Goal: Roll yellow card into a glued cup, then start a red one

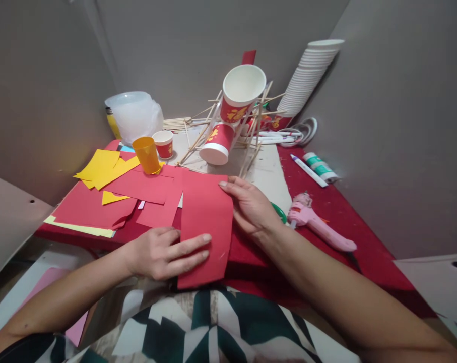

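A red paper sheet [207, 217] hangs upright at the front edge of the table, between both hands. My right hand [253, 206] pinches its upper right corner, thumb in front and fingers behind. My left hand [168, 252] grips the lower left side, with two fingers lying across the front of the sheet. Beyond the sheet stands a frame of thin wooden sticks [198, 143]. Two red-and-white paper cups, an upper one [234, 108] with its mouth up and a lower one [218, 141] tilted under it, sit within the frame.
Red and yellow paper pieces [107, 166] lie on the left, near an orange cup [145, 155] and a small paper cup [163, 144]. A pink glue gun [319, 222], a marker [309, 170] and a green-and-white roll [321, 167] are right. A tall cup stack [307, 75] leans against the wall.
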`<state>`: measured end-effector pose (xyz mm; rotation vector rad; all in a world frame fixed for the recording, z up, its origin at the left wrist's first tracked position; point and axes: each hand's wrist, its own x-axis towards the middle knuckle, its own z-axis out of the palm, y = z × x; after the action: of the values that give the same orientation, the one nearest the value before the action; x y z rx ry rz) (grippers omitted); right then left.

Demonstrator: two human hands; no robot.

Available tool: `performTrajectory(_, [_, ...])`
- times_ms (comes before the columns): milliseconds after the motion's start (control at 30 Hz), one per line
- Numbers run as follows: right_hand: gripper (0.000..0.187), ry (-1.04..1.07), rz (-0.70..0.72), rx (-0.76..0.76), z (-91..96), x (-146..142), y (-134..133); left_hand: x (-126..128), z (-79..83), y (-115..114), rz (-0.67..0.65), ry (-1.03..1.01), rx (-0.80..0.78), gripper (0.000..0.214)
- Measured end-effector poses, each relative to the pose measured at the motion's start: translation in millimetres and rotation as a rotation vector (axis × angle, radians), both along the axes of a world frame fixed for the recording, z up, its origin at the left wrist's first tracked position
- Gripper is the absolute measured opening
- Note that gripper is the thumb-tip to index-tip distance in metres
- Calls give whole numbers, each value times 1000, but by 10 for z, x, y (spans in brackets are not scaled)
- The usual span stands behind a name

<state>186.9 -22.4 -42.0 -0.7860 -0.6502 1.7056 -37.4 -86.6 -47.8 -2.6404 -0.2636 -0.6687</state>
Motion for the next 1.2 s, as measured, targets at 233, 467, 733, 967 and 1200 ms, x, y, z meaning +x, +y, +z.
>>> performTrajectory(233, [23, -92, -67, 97, -31, 17, -5, 87, 87, -139, 68, -311, -762, 31])
performTrajectory(467, [18, -269, -138, 228, 0, 17, -79, 210, 349, -125, 457, -656, -1846, 35])
performTrajectory(733, [10, -587, -299, 563, -36, 45, -144, 187, 252, 189, 425, -1034, -2109, 38])
performTrajectory(967, [13, -662, -280, 735, -64, 72, -149, 232, 263, 514, 351, -1000, -2239, 29])
performTrajectory(1200, [19, -873, -227, 718, -56, 87, -143, 160, 202, 813, 249, -809, -2304, 23])
